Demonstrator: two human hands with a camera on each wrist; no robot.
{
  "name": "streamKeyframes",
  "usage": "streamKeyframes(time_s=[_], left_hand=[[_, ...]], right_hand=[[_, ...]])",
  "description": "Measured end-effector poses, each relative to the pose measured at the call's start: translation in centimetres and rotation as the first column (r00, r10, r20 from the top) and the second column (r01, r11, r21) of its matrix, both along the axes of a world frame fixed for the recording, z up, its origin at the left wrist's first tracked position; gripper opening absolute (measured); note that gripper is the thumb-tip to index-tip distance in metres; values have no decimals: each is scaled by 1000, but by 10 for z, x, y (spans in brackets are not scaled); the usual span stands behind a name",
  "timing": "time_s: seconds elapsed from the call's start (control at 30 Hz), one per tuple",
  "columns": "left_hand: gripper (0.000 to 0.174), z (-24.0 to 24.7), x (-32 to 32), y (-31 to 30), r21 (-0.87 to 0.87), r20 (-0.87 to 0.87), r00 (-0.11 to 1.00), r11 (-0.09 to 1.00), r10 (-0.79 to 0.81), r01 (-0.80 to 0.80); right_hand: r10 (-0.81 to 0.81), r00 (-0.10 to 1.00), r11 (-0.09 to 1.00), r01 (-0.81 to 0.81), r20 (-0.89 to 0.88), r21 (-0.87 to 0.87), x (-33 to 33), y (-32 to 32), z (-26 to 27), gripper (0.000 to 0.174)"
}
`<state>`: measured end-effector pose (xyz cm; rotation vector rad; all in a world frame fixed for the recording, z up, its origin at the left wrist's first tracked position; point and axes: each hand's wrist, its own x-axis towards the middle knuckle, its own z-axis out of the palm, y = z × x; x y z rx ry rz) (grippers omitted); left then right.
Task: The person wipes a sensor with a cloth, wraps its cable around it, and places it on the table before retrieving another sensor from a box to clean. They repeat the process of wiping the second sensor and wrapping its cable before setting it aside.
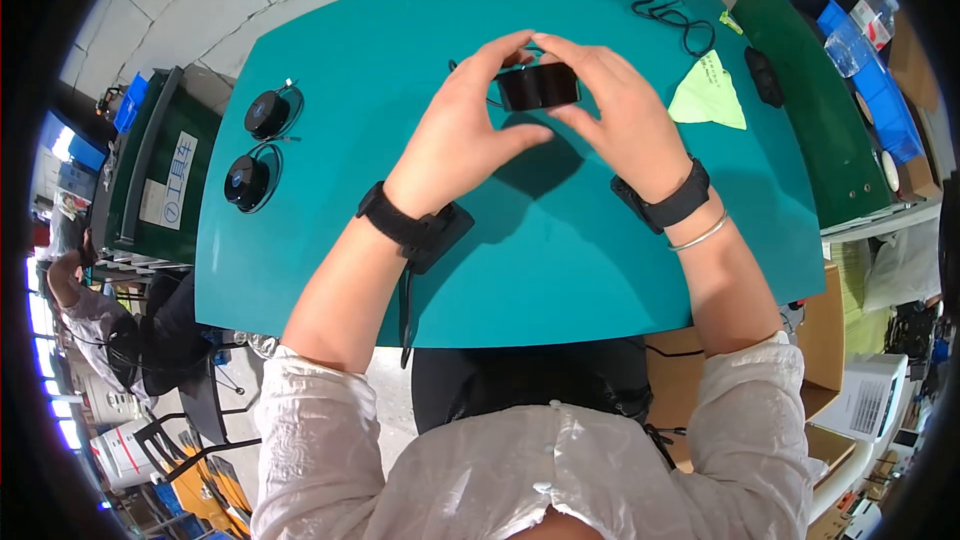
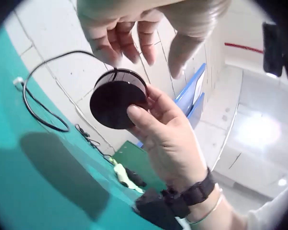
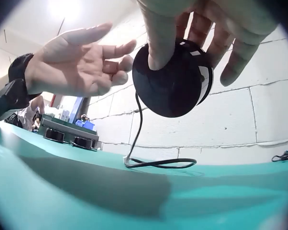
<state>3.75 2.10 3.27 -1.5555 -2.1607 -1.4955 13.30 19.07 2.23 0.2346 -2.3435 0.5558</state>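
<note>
A round black device (image 1: 538, 87) with a thin cable is held above the teal table (image 1: 520, 280). My right hand (image 1: 635, 125) pinches its edge, thumb on the flat dark face and fingers behind, as the right wrist view also shows for the device (image 3: 168, 84). Beside it, my left hand (image 1: 455, 135) has its fingers loosely bent and thumb apart; in the left wrist view a gap shows between that hand (image 2: 148, 28) and the device (image 2: 116, 100). The cable (image 2: 26, 103) loops down toward the table.
Two round black devices (image 1: 267, 115) with cables lie at the table's left. Toward the back right are a black cable (image 1: 665, 12), a yellow-green cloth (image 1: 708, 95) and a black object (image 1: 763, 76). Green cabinets flank both sides; a person (image 1: 95, 325) sits at far left.
</note>
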Motion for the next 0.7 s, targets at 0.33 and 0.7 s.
streamKeyframes(time_s=[0.33, 0.7], left_hand=[[36, -9, -19, 5, 494, 763, 473, 870, -440, 12], [36, -14, -28, 3, 701, 712, 113, 695, -693, -161]], right_hand=[[8, 998, 769, 34, 63, -638, -3, 10, -5, 36], [147, 954, 902, -20, 263, -432, 0, -7, -7, 24]])
